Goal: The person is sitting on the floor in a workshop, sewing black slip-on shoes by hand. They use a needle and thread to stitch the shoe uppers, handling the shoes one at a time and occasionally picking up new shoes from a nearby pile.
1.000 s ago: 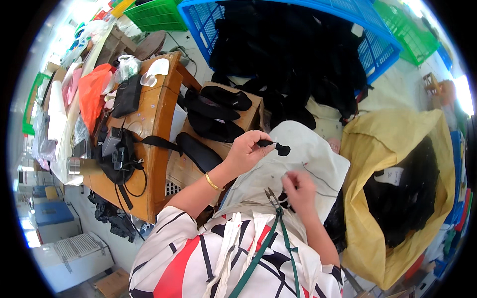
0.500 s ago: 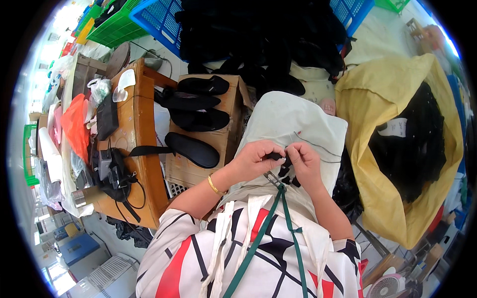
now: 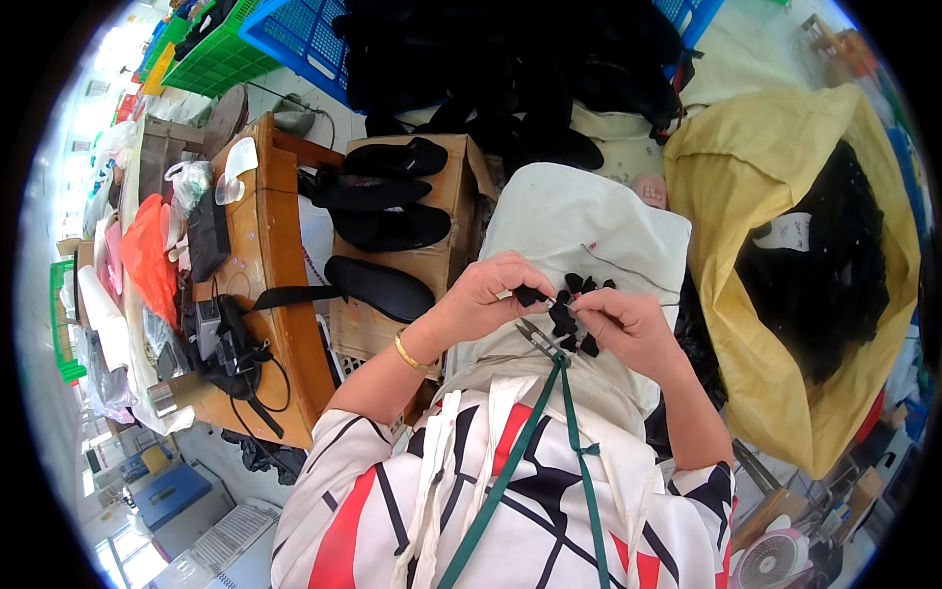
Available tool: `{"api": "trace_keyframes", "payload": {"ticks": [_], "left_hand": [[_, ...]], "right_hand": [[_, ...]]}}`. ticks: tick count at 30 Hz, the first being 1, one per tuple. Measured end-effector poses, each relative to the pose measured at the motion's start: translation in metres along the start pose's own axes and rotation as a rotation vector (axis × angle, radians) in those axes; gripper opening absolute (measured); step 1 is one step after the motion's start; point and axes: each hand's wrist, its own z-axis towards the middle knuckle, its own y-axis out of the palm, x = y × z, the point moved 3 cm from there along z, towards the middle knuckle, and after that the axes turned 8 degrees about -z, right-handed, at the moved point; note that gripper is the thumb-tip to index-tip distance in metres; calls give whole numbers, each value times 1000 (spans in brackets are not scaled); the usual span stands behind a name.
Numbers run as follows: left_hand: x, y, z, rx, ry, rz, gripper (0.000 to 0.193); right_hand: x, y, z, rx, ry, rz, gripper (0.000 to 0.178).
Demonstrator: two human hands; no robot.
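Note:
My left hand [image 3: 496,288] pinches a small black fabric piece [image 3: 530,295] between thumb and fingertips. Close on its right, my right hand [image 3: 628,324] is closed at the fingertips on a thin, pale needle-like thing that points toward the black piece; most of it is hidden. Several small black bow-like fabric pieces [image 3: 587,287] lie between and below my hands on the white cloth [image 3: 549,211] over my lap. Thread snips [image 3: 538,337] rest just below, tied to a dark green ribbon [image 3: 510,471] that runs down my front. A dark thread [image 3: 628,271] curves across the cloth.
Black shoes [image 3: 381,285] sit on a cardboard box [image 3: 358,324] at left, beside a wooden table [image 3: 280,226]. A blue crate [image 3: 294,44] heaped with black items stands ahead. On the right is a yellow sack [image 3: 726,196] with black contents.
My hands have drawn apart, the right moving to the right and slightly down. The black pieces and snips between them show more. The view has shifted slightly.

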Motion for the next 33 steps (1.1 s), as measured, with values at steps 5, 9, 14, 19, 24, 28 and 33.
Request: {"api": "trace_keyframes", "payload": {"ticks": [5, 9, 14, 19, 24, 28, 33], "left_hand": [[0, 0, -1, -9, -15, -7, 25], [4, -1, 0, -19, -10, -17, 26], [4, -2, -2, -12, -2, -28, 25], [2, -1, -2, -10, -3, -74, 24], [-6, 6, -8, 18, -8, -145, 21], [-3, 7, -11, 29, -49, -135, 19], [0, 5, -9, 13, -46, -143, 18]], "right_hand": [[-6, 4, 1, 63, -192, -109, 13], [-8, 3, 0, 36, -128, -113, 15], [-8, 3, 1, -7, -106, -115, 17], [-5, 7, 1, 8, -129, -37, 16], [1, 15, 0, -3, -89, 38, 14], [-3, 18, -4, 12, -66, 6, 13], [0, 17, -5, -10, -46, 68, 14]]}}
